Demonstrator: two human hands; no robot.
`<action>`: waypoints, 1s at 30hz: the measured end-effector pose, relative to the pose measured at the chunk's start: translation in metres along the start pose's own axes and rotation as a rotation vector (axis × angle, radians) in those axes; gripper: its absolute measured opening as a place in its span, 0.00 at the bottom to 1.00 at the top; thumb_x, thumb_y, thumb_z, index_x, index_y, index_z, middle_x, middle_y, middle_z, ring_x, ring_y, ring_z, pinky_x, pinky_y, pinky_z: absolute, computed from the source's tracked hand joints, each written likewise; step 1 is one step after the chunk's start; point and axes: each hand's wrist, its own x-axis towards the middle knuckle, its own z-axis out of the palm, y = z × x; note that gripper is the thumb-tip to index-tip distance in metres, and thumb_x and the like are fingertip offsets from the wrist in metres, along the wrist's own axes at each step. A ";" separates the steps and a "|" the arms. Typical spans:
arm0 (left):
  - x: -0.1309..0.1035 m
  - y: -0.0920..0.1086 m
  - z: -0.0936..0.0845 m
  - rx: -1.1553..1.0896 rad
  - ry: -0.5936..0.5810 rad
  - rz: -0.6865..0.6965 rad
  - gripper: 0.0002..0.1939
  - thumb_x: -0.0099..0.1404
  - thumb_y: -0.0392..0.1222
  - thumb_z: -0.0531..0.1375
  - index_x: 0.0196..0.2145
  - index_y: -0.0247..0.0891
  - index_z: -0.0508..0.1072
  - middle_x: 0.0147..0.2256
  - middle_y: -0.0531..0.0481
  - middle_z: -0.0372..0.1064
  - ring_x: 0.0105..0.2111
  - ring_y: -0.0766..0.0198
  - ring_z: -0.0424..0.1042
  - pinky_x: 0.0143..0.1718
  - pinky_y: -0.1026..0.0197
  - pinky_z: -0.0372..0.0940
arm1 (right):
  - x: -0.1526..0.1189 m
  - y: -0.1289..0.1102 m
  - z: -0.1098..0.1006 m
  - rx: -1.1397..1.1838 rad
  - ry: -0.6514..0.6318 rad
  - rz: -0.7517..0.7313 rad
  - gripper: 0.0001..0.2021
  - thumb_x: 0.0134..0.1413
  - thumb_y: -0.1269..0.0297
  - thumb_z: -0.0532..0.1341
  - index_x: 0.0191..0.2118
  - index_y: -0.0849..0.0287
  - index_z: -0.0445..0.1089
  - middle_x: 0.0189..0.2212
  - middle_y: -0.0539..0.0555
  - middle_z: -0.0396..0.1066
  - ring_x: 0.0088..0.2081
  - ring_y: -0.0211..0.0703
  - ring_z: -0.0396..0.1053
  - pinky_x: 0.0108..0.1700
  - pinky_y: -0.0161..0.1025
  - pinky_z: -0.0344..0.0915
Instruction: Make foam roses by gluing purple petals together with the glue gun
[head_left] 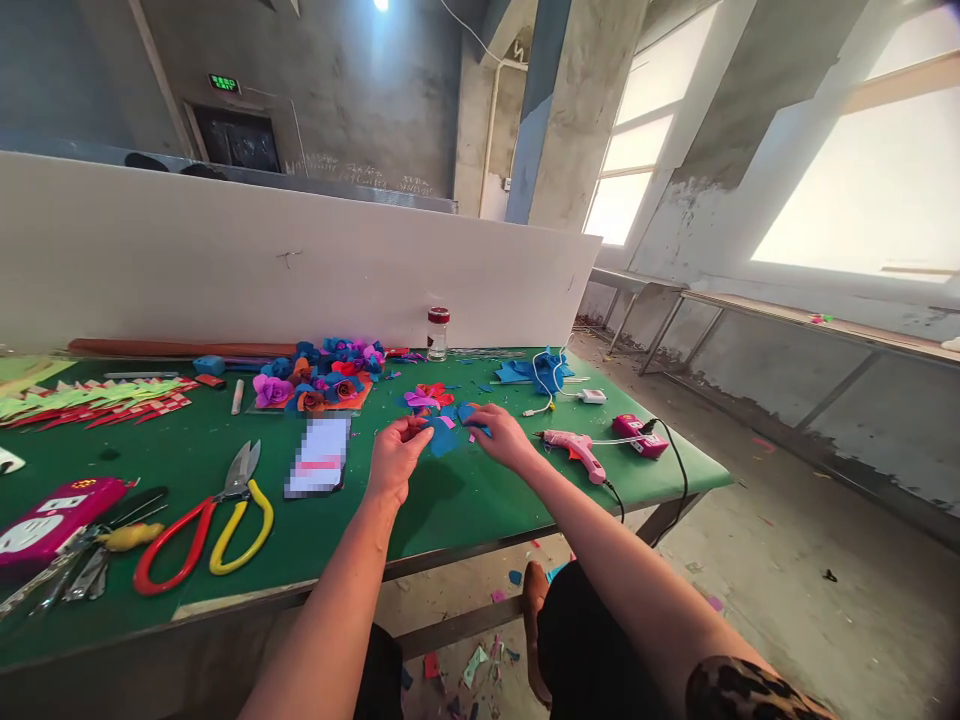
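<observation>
Near the table's front edge, my left hand [400,452] pinches the left side of a blue paper piece [442,437]. My right hand [498,434] is just right of it, fingers curled at another bit of blue paper [466,411]; its fingertips are partly hidden. Small pink scraps show between the hands. Just beyond them lie purple and red paper petals [430,396]. A pink glue gun [574,450] rests to the right of my right hand.
Scissors [238,480], a phone [319,457] and a pile of paper flowers [322,375] are left on the green table [480,500]. A glass jar [438,335] stands behind; a magenta power strip [640,436] with cords lies right. Multi-tools [90,570] sit far left.
</observation>
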 end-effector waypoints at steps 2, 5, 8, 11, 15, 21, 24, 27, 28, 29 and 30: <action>-0.001 -0.002 0.002 0.029 -0.010 -0.002 0.11 0.43 0.39 0.70 0.25 0.36 0.74 0.19 0.55 0.67 0.19 0.70 0.62 0.20 0.67 0.52 | 0.002 0.002 -0.004 0.020 0.078 0.072 0.14 0.60 0.69 0.56 0.50 0.56 0.73 0.50 0.58 0.70 0.51 0.47 0.65 0.54 0.42 0.59; -0.002 -0.006 0.005 0.065 -0.029 -0.011 0.11 0.43 0.40 0.70 0.25 0.37 0.74 0.20 0.55 0.67 0.20 0.69 0.63 0.21 0.67 0.54 | -0.005 0.006 -0.003 0.060 0.090 0.162 0.14 0.54 0.73 0.59 0.43 0.53 0.76 0.44 0.54 0.74 0.48 0.48 0.67 0.53 0.41 0.60; -0.003 -0.010 0.006 0.088 -0.034 -0.026 0.10 0.44 0.40 0.69 0.26 0.37 0.74 0.20 0.55 0.67 0.20 0.69 0.63 0.21 0.66 0.54 | -0.012 0.014 0.004 0.080 0.083 0.210 0.15 0.53 0.76 0.57 0.40 0.54 0.78 0.40 0.55 0.75 0.46 0.48 0.68 0.52 0.41 0.61; -0.004 -0.011 0.005 0.120 -0.045 -0.047 0.10 0.45 0.41 0.69 0.26 0.37 0.74 0.20 0.55 0.66 0.20 0.69 0.62 0.21 0.67 0.53 | -0.008 0.023 0.006 0.121 0.164 0.283 0.19 0.57 0.74 0.54 0.53 0.59 0.71 0.48 0.61 0.71 0.50 0.51 0.66 0.54 0.45 0.59; -0.003 -0.012 0.004 0.143 -0.056 -0.056 0.10 0.45 0.41 0.68 0.27 0.37 0.74 0.20 0.55 0.66 0.20 0.69 0.61 0.22 0.67 0.53 | 0.006 0.031 -0.002 0.238 0.185 0.314 0.30 0.46 0.70 0.66 0.58 0.55 0.66 0.52 0.61 0.69 0.58 0.59 0.59 0.61 0.54 0.51; 0.001 -0.017 0.005 0.164 -0.065 -0.062 0.12 0.45 0.42 0.68 0.28 0.37 0.74 0.23 0.55 0.68 0.21 0.69 0.63 0.23 0.67 0.55 | 0.007 0.028 -0.019 0.514 0.254 0.342 0.22 0.53 0.65 0.60 0.55 0.54 0.68 0.54 0.55 0.69 0.56 0.47 0.64 0.57 0.45 0.59; 0.003 -0.020 0.005 0.181 -0.069 -0.057 0.12 0.45 0.43 0.68 0.28 0.37 0.73 0.24 0.55 0.69 0.23 0.69 0.64 0.24 0.67 0.56 | -0.006 0.009 -0.015 0.661 0.211 0.379 0.18 0.60 0.54 0.53 0.47 0.58 0.72 0.43 0.57 0.75 0.42 0.43 0.73 0.42 0.39 0.69; 0.003 -0.022 0.007 0.202 -0.090 -0.053 0.12 0.46 0.44 0.67 0.27 0.37 0.73 0.24 0.54 0.70 0.24 0.67 0.66 0.26 0.66 0.59 | -0.018 -0.013 -0.005 1.037 0.006 0.445 0.18 0.53 0.49 0.61 0.38 0.60 0.73 0.32 0.55 0.76 0.27 0.36 0.71 0.28 0.32 0.66; 0.003 -0.022 0.007 0.210 -0.100 -0.050 0.12 0.45 0.44 0.67 0.27 0.37 0.73 0.24 0.54 0.70 0.25 0.66 0.67 0.27 0.65 0.60 | -0.021 -0.018 -0.002 1.131 -0.024 0.474 0.16 0.49 0.50 0.65 0.34 0.60 0.72 0.29 0.53 0.75 0.24 0.33 0.69 0.25 0.30 0.64; 0.002 -0.023 0.008 0.220 -0.112 -0.048 0.12 0.45 0.44 0.67 0.28 0.36 0.73 0.25 0.53 0.71 0.26 0.66 0.68 0.27 0.65 0.60 | -0.023 -0.022 0.000 1.197 -0.040 0.502 0.15 0.46 0.53 0.68 0.32 0.60 0.71 0.26 0.51 0.74 0.22 0.32 0.67 0.24 0.29 0.62; 0.002 -0.023 0.008 0.233 -0.125 -0.046 0.13 0.45 0.44 0.68 0.28 0.36 0.74 0.25 0.53 0.71 0.26 0.65 0.69 0.28 0.64 0.61 | -0.024 -0.024 0.002 1.219 -0.038 0.521 0.14 0.43 0.56 0.69 0.29 0.60 0.69 0.23 0.50 0.73 0.21 0.31 0.66 0.23 0.28 0.62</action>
